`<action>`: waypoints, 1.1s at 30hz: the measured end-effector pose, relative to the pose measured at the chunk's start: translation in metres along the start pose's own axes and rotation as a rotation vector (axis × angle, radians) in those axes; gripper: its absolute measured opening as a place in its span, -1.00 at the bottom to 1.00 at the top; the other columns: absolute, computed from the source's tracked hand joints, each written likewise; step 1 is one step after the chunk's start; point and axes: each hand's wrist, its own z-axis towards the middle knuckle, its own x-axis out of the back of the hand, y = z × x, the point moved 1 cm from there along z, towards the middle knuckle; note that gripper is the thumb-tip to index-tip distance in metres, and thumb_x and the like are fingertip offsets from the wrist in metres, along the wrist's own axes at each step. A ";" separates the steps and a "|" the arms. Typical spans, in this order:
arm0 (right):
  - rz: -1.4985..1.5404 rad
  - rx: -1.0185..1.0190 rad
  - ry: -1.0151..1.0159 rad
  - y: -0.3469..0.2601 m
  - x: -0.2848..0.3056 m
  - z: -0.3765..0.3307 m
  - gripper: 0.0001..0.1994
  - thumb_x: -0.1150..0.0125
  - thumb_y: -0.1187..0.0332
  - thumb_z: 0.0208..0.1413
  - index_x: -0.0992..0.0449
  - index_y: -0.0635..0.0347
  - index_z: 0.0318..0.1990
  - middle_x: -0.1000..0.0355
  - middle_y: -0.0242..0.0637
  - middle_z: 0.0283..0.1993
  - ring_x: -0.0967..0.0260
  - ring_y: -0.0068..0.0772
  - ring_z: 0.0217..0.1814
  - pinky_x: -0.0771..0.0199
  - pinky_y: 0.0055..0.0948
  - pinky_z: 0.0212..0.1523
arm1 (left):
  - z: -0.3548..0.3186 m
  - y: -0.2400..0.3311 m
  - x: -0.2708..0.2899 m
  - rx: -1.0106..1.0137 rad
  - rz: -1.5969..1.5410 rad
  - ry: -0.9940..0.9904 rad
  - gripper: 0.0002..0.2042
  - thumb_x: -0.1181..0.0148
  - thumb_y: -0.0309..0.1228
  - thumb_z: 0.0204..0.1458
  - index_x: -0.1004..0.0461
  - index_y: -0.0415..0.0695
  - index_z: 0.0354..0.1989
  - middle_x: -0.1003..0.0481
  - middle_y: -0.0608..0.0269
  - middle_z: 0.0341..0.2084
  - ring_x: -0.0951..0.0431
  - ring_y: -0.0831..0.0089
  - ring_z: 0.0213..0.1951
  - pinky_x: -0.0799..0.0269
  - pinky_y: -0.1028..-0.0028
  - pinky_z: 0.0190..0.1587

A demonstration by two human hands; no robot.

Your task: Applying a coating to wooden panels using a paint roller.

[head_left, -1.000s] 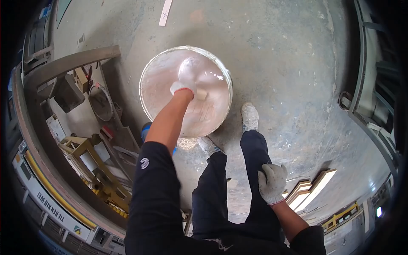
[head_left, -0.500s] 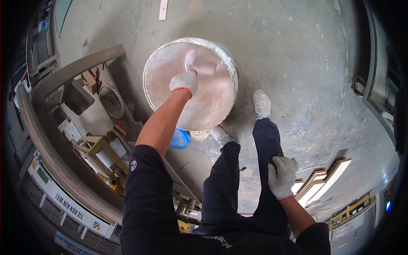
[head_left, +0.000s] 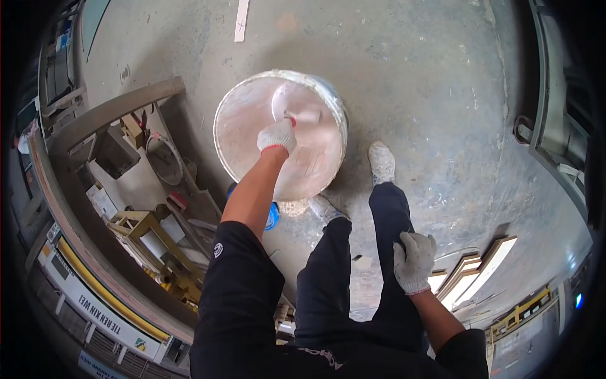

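Observation:
A large round drum [head_left: 218, 129] with a crusted white rim stands on the floor ahead of me, its inside coated pale pink. My left hand [head_left: 276, 137], in a white knitted glove with a red cuff, reaches over it. Its fingers are closed on a red-handled tool [head_left: 305, 117] whose pale, coated head is inside the drum; its exact kind is unclear. Beside that head lies a white curved shape [head_left: 278, 101], which I cannot identify. My right hand [head_left: 415, 260], gloved too, rests on my right leg with fingers apart and nothing in it.
Left of the drum is a wooden-edged bench frame [head_left: 120, 107] with boxes and yellow metal parts. A blue round item [head_left: 272, 216] sits partly behind my left arm. Wooden strips [head_left: 480, 271] lie at right, and a pale strip [head_left: 241, 22] lies beyond the drum.
My left hand and the red-handled tool have shifted slightly lower in view. The drum also sits a little lower as the view has moved. My right hand stays on my leg.

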 end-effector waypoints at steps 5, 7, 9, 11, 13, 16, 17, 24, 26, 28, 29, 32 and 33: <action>-0.030 -0.007 -0.006 0.000 0.003 -0.008 -0.69 -0.31 0.38 0.00 -0.47 0.10 -0.06 -0.46 -0.24 -0.15 -0.39 -0.13 -0.01 -0.18 0.10 0.22 | -0.084 0.003 0.012 0.098 -0.245 0.212 -0.51 -0.04 -0.19 0.18 -0.21 0.05 0.28 -0.57 -0.11 -0.38 -0.60 -0.10 -0.32 -0.44 -0.06 -0.29; -0.025 -0.025 -0.009 -0.005 0.002 -0.009 -0.73 -0.30 0.35 0.02 -0.50 0.10 -0.09 -0.47 -0.24 -0.16 -0.39 -0.14 0.00 -0.18 0.07 0.22 | -0.122 -0.006 0.020 0.128 -0.210 0.287 -0.50 -0.07 -0.18 0.17 -0.21 0.10 0.29 -0.57 -0.10 -0.42 -0.59 -0.10 -0.35 -0.44 -0.04 -0.35; -0.040 -0.012 -0.013 -0.005 0.001 -0.011 -0.74 -0.30 0.33 0.03 -0.51 0.10 -0.10 -0.47 -0.24 -0.16 -0.38 -0.14 0.00 -0.18 0.06 0.21 | -0.155 -0.008 0.028 0.126 -0.232 0.321 -0.48 -0.11 -0.19 0.14 -0.21 0.06 0.29 -0.56 -0.11 -0.39 -0.59 -0.10 -0.38 -0.43 -0.04 -0.37; -0.049 0.003 -0.017 -0.007 -0.001 -0.014 -0.75 -0.29 0.32 0.03 -0.53 0.10 -0.12 -0.47 -0.24 -0.17 -0.38 -0.14 0.00 -0.18 0.05 0.21 | -0.184 -0.011 0.032 0.128 -0.249 0.355 -0.46 -0.15 -0.21 0.12 -0.22 0.03 0.29 -0.56 -0.13 -0.36 -0.59 -0.10 -0.40 -0.43 -0.04 -0.40; -0.057 0.005 -0.041 -0.008 -0.004 -0.016 -0.73 -0.30 0.29 0.02 -0.54 0.10 -0.10 -0.48 -0.24 -0.17 -0.39 -0.16 0.00 -0.16 0.07 0.22 | -0.208 -0.014 0.032 0.170 -0.365 0.527 -0.41 -0.24 -0.33 0.02 -0.25 -0.12 0.26 -0.54 -0.12 -0.32 -0.57 -0.07 -0.38 -0.42 0.01 -0.37; -0.106 0.018 -0.084 -0.008 -0.006 -0.021 -0.73 -0.28 0.26 0.05 -0.55 0.09 -0.09 -0.48 -0.24 -0.16 -0.38 -0.17 0.01 -0.16 0.06 0.22 | -0.236 -0.023 0.022 0.083 -0.312 0.802 -0.39 -0.29 -0.43 -0.09 -0.29 -0.25 0.21 -0.51 -0.08 -0.30 -0.54 -0.03 -0.34 -0.40 0.08 -0.31; -0.107 0.027 -0.083 -0.009 -0.006 -0.022 -0.73 -0.28 0.26 0.05 -0.55 0.09 -0.09 -0.48 -0.24 -0.16 -0.38 -0.17 0.01 -0.16 0.06 0.22 | -0.242 -0.023 0.022 0.089 -0.328 0.854 -0.41 -0.30 -0.49 -0.14 -0.35 -0.25 0.17 -0.50 0.01 -0.36 -0.51 0.00 -0.31 -0.37 0.13 -0.26; -0.169 0.039 -0.119 -0.009 -0.006 -0.020 -0.73 -0.26 0.22 0.07 -0.55 0.08 -0.09 -0.48 -0.25 -0.17 -0.38 -0.18 0.01 -0.14 0.02 0.23 | -0.276 -0.032 -0.005 -0.004 -0.340 1.121 -0.45 -0.31 -0.56 -0.20 -0.42 -0.21 0.09 -0.52 0.03 -0.38 -0.53 0.04 -0.32 -0.38 0.15 -0.26; -0.179 0.055 -0.116 -0.010 -0.005 -0.021 -0.73 -0.25 0.22 0.07 -0.55 0.08 -0.09 -0.49 -0.25 -0.17 -0.38 -0.18 0.00 -0.14 0.02 0.23 | -0.288 -0.028 -0.011 0.006 -0.355 1.156 -0.45 -0.33 -0.56 -0.21 -0.43 -0.16 0.09 -0.51 0.03 -0.36 -0.53 0.05 -0.31 -0.40 0.17 -0.26; -0.163 0.061 -0.153 -0.011 -0.004 -0.017 -0.73 -0.24 0.21 0.08 -0.55 0.08 -0.09 -0.49 -0.23 -0.17 -0.38 -0.17 0.00 -0.14 0.01 0.23 | -0.301 -0.019 -0.016 0.113 -0.366 1.216 -0.43 -0.35 -0.56 -0.21 -0.43 -0.13 0.11 -0.49 0.01 -0.31 -0.52 0.02 -0.30 -0.42 0.16 -0.24; -0.170 0.063 -0.157 -0.010 -0.003 -0.018 -0.73 -0.24 0.21 0.08 -0.55 0.08 -0.09 -0.49 -0.23 -0.17 -0.38 -0.17 0.00 -0.14 0.01 0.23 | -0.308 -0.014 -0.019 0.119 -0.372 1.213 -0.43 -0.35 -0.56 -0.21 -0.43 -0.13 0.11 -0.49 0.01 -0.31 -0.52 0.02 -0.30 -0.42 0.16 -0.24; -0.195 0.093 -0.171 -0.004 0.000 -0.017 -0.72 -0.23 0.21 0.09 -0.55 0.08 -0.08 -0.49 -0.22 -0.16 -0.38 -0.15 -0.01 -0.13 0.00 0.23 | -0.323 0.003 -0.027 0.244 -0.475 1.121 -0.42 -0.36 -0.54 -0.18 -0.42 -0.10 0.14 -0.47 -0.05 -0.25 -0.52 -0.01 -0.26 -0.44 0.14 -0.21; -0.190 0.102 -0.158 0.001 0.002 -0.016 -0.72 -0.22 0.21 0.09 -0.55 0.08 -0.07 -0.49 -0.20 -0.16 -0.38 -0.14 -0.01 -0.14 0.01 0.23 | -0.324 0.009 -0.033 0.277 -0.555 1.059 -0.41 -0.36 -0.53 -0.17 -0.41 -0.11 0.16 -0.46 -0.06 -0.25 -0.51 -0.02 -0.25 -0.44 0.14 -0.20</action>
